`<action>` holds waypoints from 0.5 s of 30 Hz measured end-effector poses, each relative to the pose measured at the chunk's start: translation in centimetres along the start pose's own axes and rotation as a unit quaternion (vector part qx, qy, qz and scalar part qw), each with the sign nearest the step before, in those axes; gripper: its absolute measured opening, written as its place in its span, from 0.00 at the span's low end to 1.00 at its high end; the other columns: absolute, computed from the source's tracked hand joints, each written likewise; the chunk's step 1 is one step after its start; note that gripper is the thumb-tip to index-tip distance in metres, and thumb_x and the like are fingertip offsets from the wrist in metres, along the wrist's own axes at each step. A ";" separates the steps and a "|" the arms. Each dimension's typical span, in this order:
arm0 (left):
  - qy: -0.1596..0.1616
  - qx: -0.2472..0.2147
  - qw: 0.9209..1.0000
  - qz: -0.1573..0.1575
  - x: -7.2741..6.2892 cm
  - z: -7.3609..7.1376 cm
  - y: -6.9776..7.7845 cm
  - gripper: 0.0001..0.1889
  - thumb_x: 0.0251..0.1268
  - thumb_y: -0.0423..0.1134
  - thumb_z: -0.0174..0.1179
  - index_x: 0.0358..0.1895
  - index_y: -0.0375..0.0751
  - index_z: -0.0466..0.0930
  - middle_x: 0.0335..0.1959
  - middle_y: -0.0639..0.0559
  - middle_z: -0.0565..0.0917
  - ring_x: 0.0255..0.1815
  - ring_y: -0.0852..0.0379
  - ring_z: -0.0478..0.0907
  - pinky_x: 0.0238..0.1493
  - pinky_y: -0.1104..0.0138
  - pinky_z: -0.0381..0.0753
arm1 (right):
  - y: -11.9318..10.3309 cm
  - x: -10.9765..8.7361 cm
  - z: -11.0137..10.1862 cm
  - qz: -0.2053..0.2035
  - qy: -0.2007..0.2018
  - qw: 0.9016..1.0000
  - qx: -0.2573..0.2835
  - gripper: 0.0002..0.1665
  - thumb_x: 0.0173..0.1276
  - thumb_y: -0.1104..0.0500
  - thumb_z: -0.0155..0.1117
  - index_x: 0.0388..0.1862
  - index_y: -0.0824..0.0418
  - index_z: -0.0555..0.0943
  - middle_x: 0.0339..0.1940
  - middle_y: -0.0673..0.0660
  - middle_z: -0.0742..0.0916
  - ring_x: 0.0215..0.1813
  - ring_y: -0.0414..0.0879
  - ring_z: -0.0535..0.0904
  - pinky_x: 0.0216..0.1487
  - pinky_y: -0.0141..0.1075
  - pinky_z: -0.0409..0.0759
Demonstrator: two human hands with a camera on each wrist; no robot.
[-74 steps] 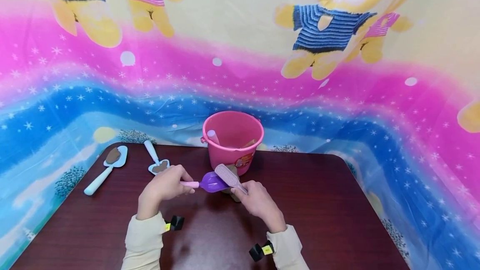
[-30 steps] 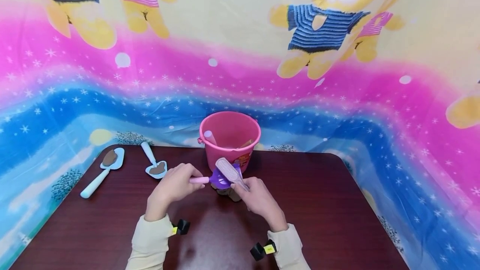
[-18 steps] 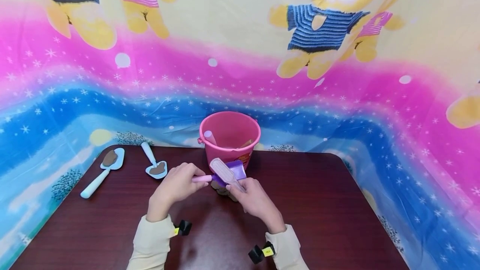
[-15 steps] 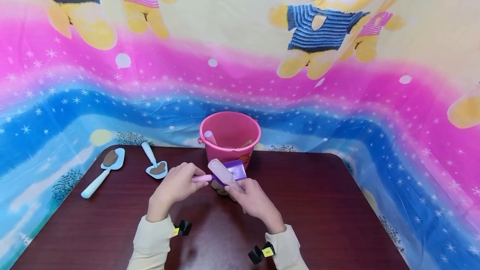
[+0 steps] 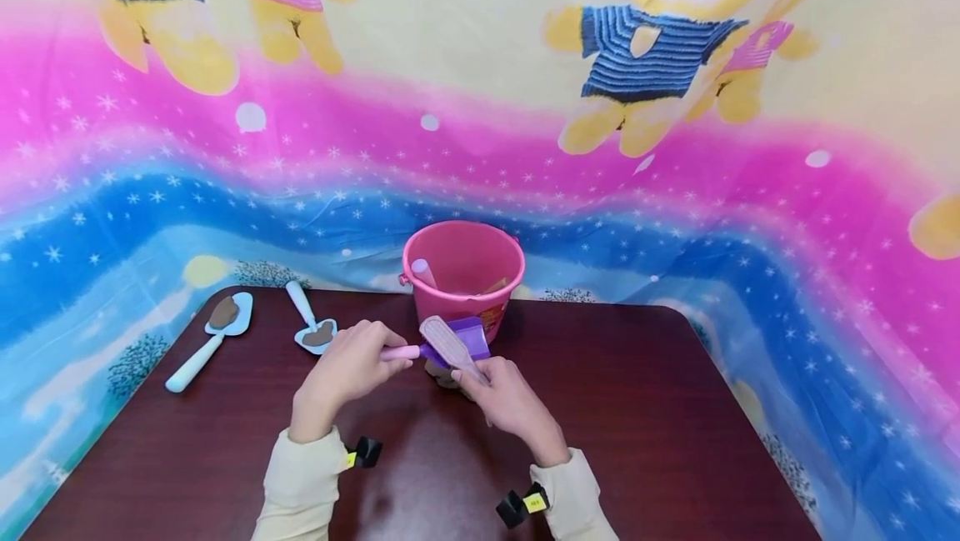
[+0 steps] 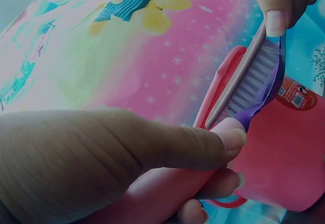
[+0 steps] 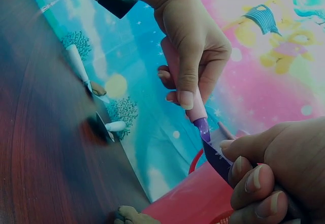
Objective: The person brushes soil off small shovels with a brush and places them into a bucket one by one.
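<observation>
My left hand [image 5: 352, 370] grips the pink handle of a purple toy shovel [image 5: 472, 339], held in front of the bucket. In my right hand [image 5: 513, 403] is a small brush [image 5: 448, 345], its handle pinched between thumb and fingers. The brush lies slantwise across the shovel's scoop, back upward. Clear bristles [image 6: 251, 82] point into the purple scoop in the left wrist view. Beneath the tools, partly hidden, a brown clay-like lump [image 5: 441, 374] sits on the table. The right wrist view shows the left thumb pressed along the pink handle [image 7: 195, 109].
Behind the hands stands a pink bucket [image 5: 450, 303] with a light pink cylindrical end [image 5: 422, 270] inside. Two light blue toy shovels [image 5: 197, 362] [image 5: 302, 303] with brown material on their blades lie at the back left of the dark wooden table [image 5: 637, 408]. A printed cloth [image 5: 465, 166] hangs behind.
Over the last seconds the left hand has brought the shovel right and turned its scoop. The brush has slid along the scoop toward the handle, baring the scoop's far end. Both grips stay the same.
</observation>
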State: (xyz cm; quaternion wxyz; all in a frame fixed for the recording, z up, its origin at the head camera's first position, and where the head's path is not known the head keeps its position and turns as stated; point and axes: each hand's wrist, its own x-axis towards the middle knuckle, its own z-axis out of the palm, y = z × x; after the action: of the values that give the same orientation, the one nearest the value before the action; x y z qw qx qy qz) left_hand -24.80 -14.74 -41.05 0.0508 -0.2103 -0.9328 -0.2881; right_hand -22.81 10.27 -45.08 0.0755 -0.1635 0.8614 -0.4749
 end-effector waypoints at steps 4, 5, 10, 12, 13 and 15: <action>-0.002 -0.006 1.000 -0.006 0.1 -0.1 0.1 0.08 0.58 0.42 0.75 0.37 0.44 0.92 0.21 0.62 0.83 0.20 0.62 0.73 0.28 0.67 0.77 | 0.0 0.0 -0.2 0.001 0.005 1.000 0.003 0.25 0.76 0.45 0.61 0.30 0.66 0.80 0.13 0.49 0.71 0.10 0.41 0.68 0.13 0.31 0.66; -0.003 -0.007 1.000 -0.007 0.1 -0.1 0.1 0.08 0.58 0.42 0.75 0.38 0.44 0.92 0.22 0.61 0.84 0.20 0.62 0.73 0.28 0.67 0.77 | 0.1 0.0 -0.3 0.002 0.008 1.000 0.004 0.25 0.76 0.45 0.61 0.30 0.64 0.80 0.13 0.49 0.71 0.10 0.41 0.68 0.13 0.31 0.66; -0.007 -0.013 1.000 -0.012 0.1 -0.2 0.1 0.08 0.58 0.42 0.75 0.38 0.44 0.92 0.24 0.60 0.85 0.21 0.62 0.74 0.28 0.66 0.77 | 0.2 -0.1 -0.4 0.008 0.021 1.000 0.004 0.21 0.76 0.44 0.61 0.28 0.58 0.78 0.13 0.48 0.72 0.09 0.41 0.69 0.12 0.31 0.65; -0.008 -0.014 1.000 -0.012 0.1 -0.2 0.1 0.08 0.58 0.43 0.75 0.38 0.44 0.92 0.23 0.61 0.85 0.20 0.62 0.73 0.27 0.66 0.77 | 0.2 -0.1 -0.6 0.011 0.023 1.000 0.004 0.22 0.76 0.45 0.61 0.29 0.60 0.79 0.13 0.48 0.72 0.09 0.41 0.69 0.13 0.30 0.64; -0.009 -0.014 1.000 -0.012 0.1 -0.2 0.1 0.08 0.58 0.43 0.75 0.38 0.44 0.92 0.22 0.61 0.84 0.20 0.62 0.73 0.27 0.66 0.77 | 0.2 -0.1 -0.6 0.011 0.024 1.000 0.003 0.22 0.76 0.45 0.61 0.29 0.61 0.79 0.13 0.48 0.72 0.10 0.41 0.69 0.13 0.30 0.64; -0.008 -0.013 1.000 -0.011 0.1 -0.2 0.1 0.09 0.58 0.43 0.75 0.39 0.44 0.92 0.22 0.61 0.84 0.20 0.62 0.74 0.27 0.66 0.77 | 0.2 -0.2 -0.8 0.013 0.027 1.000 0.000 0.23 0.76 0.45 0.61 0.30 0.62 0.79 0.13 0.48 0.72 0.10 0.41 0.69 0.13 0.31 0.64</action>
State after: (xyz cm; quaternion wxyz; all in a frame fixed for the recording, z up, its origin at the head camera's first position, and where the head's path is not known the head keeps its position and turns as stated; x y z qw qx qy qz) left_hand -24.83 -14.75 -40.85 0.0377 -0.2028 -0.9317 -0.2988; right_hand -22.96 11.10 -44.83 0.0580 -0.1392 0.8651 -0.4783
